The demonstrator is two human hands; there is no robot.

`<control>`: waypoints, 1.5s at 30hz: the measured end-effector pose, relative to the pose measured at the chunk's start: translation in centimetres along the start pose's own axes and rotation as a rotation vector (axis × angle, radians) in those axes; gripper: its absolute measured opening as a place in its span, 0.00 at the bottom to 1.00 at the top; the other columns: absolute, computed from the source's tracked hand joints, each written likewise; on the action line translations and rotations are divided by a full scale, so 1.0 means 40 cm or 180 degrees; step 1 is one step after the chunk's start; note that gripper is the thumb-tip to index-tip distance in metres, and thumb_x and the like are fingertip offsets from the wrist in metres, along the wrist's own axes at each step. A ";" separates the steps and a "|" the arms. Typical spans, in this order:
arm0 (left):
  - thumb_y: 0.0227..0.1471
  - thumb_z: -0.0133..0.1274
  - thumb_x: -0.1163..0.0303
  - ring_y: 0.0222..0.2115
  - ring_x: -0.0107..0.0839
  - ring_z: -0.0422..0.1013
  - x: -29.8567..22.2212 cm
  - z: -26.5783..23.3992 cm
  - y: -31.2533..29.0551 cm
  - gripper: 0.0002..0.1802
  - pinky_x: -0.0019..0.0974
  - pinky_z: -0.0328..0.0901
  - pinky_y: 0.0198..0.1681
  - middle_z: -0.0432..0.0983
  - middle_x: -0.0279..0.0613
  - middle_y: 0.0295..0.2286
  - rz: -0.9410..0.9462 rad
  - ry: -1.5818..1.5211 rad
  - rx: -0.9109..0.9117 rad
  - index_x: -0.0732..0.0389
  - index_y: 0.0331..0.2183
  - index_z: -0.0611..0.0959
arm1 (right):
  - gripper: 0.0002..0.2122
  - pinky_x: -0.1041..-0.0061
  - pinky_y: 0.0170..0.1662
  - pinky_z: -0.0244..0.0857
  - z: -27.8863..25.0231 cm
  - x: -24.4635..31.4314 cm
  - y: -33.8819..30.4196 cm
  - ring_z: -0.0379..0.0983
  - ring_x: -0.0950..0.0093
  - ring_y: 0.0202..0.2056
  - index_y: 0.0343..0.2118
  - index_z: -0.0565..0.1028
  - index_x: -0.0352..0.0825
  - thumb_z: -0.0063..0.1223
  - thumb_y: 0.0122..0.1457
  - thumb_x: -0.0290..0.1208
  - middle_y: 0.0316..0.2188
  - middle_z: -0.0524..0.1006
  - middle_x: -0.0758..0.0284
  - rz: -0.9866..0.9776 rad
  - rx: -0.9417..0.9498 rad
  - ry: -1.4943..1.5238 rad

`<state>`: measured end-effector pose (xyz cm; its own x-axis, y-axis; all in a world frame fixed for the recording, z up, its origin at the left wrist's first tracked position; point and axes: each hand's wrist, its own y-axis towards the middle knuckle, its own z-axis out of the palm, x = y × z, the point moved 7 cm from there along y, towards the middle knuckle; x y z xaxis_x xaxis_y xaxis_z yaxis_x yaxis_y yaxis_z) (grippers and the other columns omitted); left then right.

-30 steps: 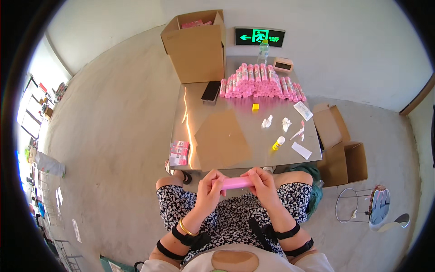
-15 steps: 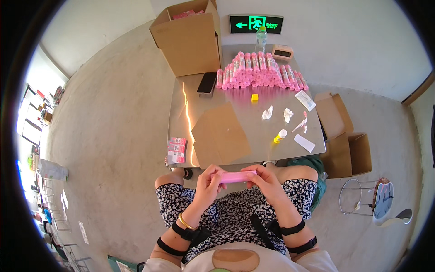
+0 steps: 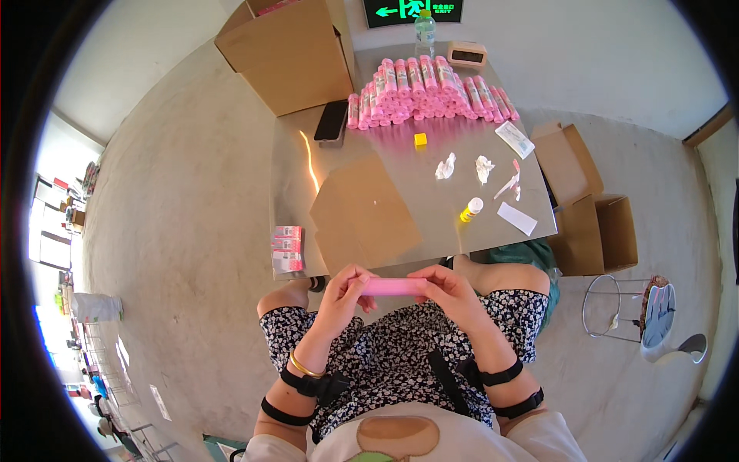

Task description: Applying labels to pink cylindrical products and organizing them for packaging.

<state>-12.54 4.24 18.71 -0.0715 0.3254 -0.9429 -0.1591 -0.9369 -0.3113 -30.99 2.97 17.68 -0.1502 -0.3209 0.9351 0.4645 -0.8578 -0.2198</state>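
A black sign (image 3: 400, 21) is hanging on the wall (image 3: 554, 46). It is showing a green arrow (image 3: 386, 12) that is pointing left, a green running figure (image 3: 413, 10) and small green writing (image 3: 443, 8) to the right of them. Printed labels (image 3: 416, 77) are sitting on the pink rolls (image 3: 423, 104), and more print is showing on the white packet (image 3: 514, 140) and the 3 pink-and-white boxes (image 3: 288, 248), but all of that is looking too tiny to read.

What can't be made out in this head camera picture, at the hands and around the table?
In the head view:
Pink roll: ends largely covered by the left hand and right hand.
Large cardboard box and green-lit sign: tops cut off by the upper edge.
Stack of pink rolls: back rows hidden behind the front ones.
Green bag: partly hidden by the right leg; contents not visible.
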 end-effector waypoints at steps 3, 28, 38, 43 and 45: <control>0.60 0.41 0.64 0.21 0.22 0.70 -0.006 0.001 0.002 0.14 0.24 0.66 0.24 0.73 0.37 0.24 0.0003 0.0042 -0.0061 0.65 0.34 0.75 | 0.12 0.80 0.41 0.68 -0.013 -0.011 0.003 0.73 0.80 0.35 0.43 0.72 0.29 0.46 0.62 0.32 0.35 0.75 0.69 0.0438 -0.0092 0.0554; 0.54 0.50 0.68 0.25 0.26 0.76 0.093 -0.031 0.136 0.10 0.23 0.64 0.23 0.77 0.40 0.31 -0.0548 0.0419 0.0123 0.62 0.38 0.75 | 0.12 0.82 0.36 0.65 -0.042 -0.089 0.008 0.70 0.83 0.31 0.40 0.73 0.31 0.56 0.53 0.26 0.31 0.76 0.69 0.0280 -0.0188 -0.0758; 0.48 0.54 0.66 0.24 0.29 0.74 0.048 -0.445 0.106 0.12 0.30 0.67 0.26 0.77 0.41 0.30 0.0317 0.1992 -0.2165 0.60 0.35 0.76 | 0.09 0.81 0.33 0.65 -0.217 -0.146 0.150 0.70 0.81 0.29 0.38 0.73 0.30 0.54 0.54 0.24 0.30 0.76 0.69 -0.0188 -0.1896 -0.0601; 0.44 0.58 0.67 0.27 0.30 0.73 0.094 -0.592 0.039 0.12 0.34 0.67 0.32 0.74 0.40 0.33 0.0397 0.3249 -0.2946 0.59 0.32 0.77 | 0.09 0.79 0.33 0.65 -0.219 -0.133 0.280 0.70 0.78 0.29 0.37 0.73 0.30 0.54 0.53 0.25 0.29 0.75 0.66 -0.0816 -0.2214 -0.1314; 0.42 0.58 0.67 0.33 0.34 0.71 0.108 -0.577 0.055 0.13 0.37 0.66 0.36 0.72 0.40 0.35 0.0016 0.3203 -0.2670 0.58 0.33 0.77 | 0.09 0.78 0.33 0.65 -0.236 -0.128 0.299 0.70 0.76 0.29 0.37 0.73 0.30 0.54 0.52 0.24 0.29 0.75 0.65 -0.0878 -0.2383 -0.1612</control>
<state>9.53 0.64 11.19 0.7497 0.4266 -0.5059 0.5229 -0.8504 0.0578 -32.90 -9.42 7.62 0.3075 -0.0065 0.9515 -0.2382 -0.9687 0.0704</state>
